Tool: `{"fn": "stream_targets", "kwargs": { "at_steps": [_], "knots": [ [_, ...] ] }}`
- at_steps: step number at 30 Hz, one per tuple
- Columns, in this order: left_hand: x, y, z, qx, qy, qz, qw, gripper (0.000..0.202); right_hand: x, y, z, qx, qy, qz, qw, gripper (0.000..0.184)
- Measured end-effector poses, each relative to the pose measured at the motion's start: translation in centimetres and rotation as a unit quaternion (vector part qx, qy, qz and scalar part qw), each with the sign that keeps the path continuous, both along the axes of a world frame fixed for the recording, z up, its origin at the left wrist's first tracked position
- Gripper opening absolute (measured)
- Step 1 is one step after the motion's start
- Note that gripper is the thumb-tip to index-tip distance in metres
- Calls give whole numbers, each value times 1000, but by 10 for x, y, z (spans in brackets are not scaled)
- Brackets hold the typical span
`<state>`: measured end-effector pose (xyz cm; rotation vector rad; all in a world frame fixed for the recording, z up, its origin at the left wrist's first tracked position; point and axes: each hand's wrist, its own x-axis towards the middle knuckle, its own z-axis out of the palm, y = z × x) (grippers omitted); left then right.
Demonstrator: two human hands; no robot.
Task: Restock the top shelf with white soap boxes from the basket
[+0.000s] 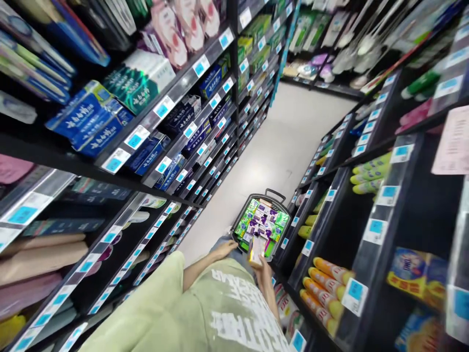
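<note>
Low in front of me is a dark-rimmed shopping basket (237,215) with its handle (275,195) on the far side. Green, white and purple boxes (266,219) are packed inside it. My right hand (263,268) is closed around a small white-and-yellow box (258,248), held over the basket's near side. Beside the basket's left rim lies my left hand (224,249), fingers stretched out over my leg. Whether its fingertips touch the rim is too small to tell.
Tall shelves line both sides of a narrow aisle with a pale floor (256,159). Toothpaste boxes (91,117) fill the left shelves. Orange tubes (324,288) and yellow-green tubes (372,173) lie on the right shelves. Brushes (362,46) hang at the aisle's end.
</note>
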<state>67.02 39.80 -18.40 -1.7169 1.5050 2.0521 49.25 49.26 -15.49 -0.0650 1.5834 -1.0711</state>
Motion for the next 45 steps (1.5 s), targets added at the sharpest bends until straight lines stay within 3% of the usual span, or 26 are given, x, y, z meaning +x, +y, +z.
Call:
{"fn": "stream_targets", "kwargs": {
  "at_steps": [3,5,8,13,15,18,22,24,26,28,31,34,36,40,43,45],
  "knots": [
    [-24,-21,22,33,115,120,985,56,-5,-14,22,-54,-35,-18,998,42],
    [-41,-33,39,48,192,169,966,65,-11,-25,33,-88,-49,-26,995,41],
    [-62,-52,63,67,273,208,937,70,-22,-41,45,-131,-44,-39,990,48],
    [-84,-84,91,83,304,229,921,70,-25,-61,68,-193,45,-59,978,87],
    [-87,-98,102,86,309,212,923,68,-14,-66,80,-219,81,-83,969,91],
    [-85,-121,121,88,326,151,929,73,10,-74,97,-258,113,-196,939,85],
    [-76,-156,147,25,382,-37,923,79,43,-96,116,-284,50,-372,882,53],
    [-77,-170,159,-1,408,-130,904,80,53,-112,123,-301,-13,-445,844,50],
    [-82,-179,172,-3,431,-185,883,78,57,-124,128,-313,-63,-491,811,54],
    [-88,-180,185,1,447,-216,868,74,57,-130,133,-313,-101,-504,799,59],
    [-97,-171,202,-7,433,-235,870,76,59,-125,141,-333,-120,-468,810,72],
    [-104,-154,214,11,399,-211,892,83,64,-108,153,-362,-28,-433,825,87],
    [-107,-142,220,38,389,-184,902,83,68,-96,164,-358,86,-433,823,89],
    [-112,-124,223,80,434,-185,878,82,68,-81,190,-288,290,-471,782,67],
    [-115,-120,221,68,461,-226,856,84,59,-76,205,-244,356,-504,749,49],
    [-118,-119,221,45,457,-247,853,80,50,-73,210,-237,387,-510,730,46]
  ]
}}
